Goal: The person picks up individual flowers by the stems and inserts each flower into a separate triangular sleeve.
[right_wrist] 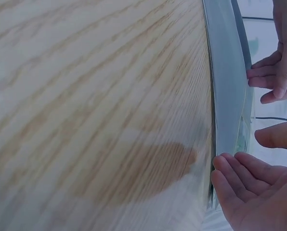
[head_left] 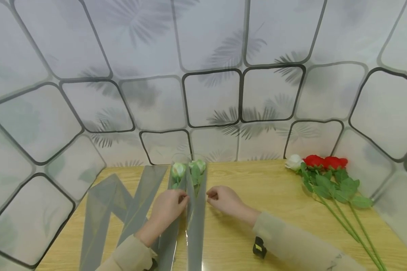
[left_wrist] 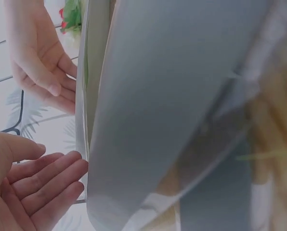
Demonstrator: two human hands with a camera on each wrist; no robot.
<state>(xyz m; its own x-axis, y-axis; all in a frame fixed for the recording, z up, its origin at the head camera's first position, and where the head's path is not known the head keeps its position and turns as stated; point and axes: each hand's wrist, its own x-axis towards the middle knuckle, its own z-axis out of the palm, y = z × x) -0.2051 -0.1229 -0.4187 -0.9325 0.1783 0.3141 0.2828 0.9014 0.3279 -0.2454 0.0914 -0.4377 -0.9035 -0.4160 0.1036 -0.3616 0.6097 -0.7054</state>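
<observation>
Two pale green-white roses lie in long grey flower sleeves with clear fronts. The left rose [head_left: 178,171] is in one sleeve [head_left: 169,241], and the right rose [head_left: 198,166] is in the other sleeve [head_left: 196,233]. My left hand [head_left: 169,205] is over the left sleeve, its fingertips at the near side of the right one. On the other side, my right hand [head_left: 227,201] has its fingertips by the right sleeve's outer edge. Both wrist views show loosely bent fingers at the sleeve edge, with thumbs apart and nothing gripped.
More grey sleeves [head_left: 98,222] lie overlapping at the left of the wooden table [head_left: 257,177]. At the right lie long-stemmed roses, a white one [head_left: 294,162] and two red ones [head_left: 335,163]. A patterned backdrop [head_left: 210,98] rises behind the table and at its sides.
</observation>
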